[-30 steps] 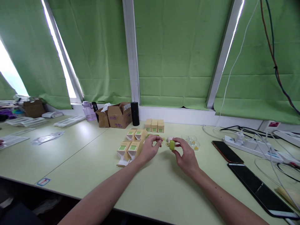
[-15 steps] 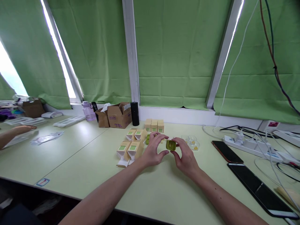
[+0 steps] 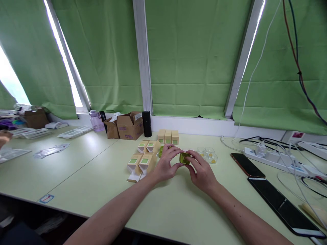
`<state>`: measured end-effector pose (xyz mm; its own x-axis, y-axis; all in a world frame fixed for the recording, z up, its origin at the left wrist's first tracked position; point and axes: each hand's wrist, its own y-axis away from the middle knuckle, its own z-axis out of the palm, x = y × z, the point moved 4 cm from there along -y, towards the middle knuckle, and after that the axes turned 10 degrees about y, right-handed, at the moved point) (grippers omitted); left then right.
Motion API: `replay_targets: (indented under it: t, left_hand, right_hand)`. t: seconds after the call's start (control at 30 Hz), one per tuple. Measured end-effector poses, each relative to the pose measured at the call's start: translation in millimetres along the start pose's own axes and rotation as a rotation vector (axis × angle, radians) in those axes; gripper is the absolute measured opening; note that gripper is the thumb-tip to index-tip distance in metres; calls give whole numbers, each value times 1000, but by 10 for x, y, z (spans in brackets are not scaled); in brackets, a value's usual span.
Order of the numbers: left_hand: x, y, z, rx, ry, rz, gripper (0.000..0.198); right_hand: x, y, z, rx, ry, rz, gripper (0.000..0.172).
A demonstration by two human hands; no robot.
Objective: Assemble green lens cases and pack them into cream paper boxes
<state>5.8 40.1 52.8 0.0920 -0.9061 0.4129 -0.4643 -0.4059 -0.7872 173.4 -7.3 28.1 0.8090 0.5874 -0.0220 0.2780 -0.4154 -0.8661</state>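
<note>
Both hands meet mid-worktop. Right hand is curled, pinching a small green piece just above the worktop. Left hand is half-closed, thumb and fingertips on the piece's 9 o'clock side. Tan boxes lie at 9 o'clock of the left hand, a box row at 12. Clear trays sit at 2 o'clock of the piece, and a phone at 3, well apart.
</note>
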Motion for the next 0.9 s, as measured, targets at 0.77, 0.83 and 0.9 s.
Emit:
replay_targets:
  t: [0.77,0.83,0.9]
  left_hand:
    - [15,7,-14,8,-35,17,42]
    - [13,7,-15,7,-34,12,42]
    - [12,7,-14,6,-32,13,42]
  right_hand:
    - [-53,-55,-1,-46,2,-26,34]
    - [-49,-54,-2,-41,0,-22,34]
    - [-42,-48,-8,-21,-4,-16,33]
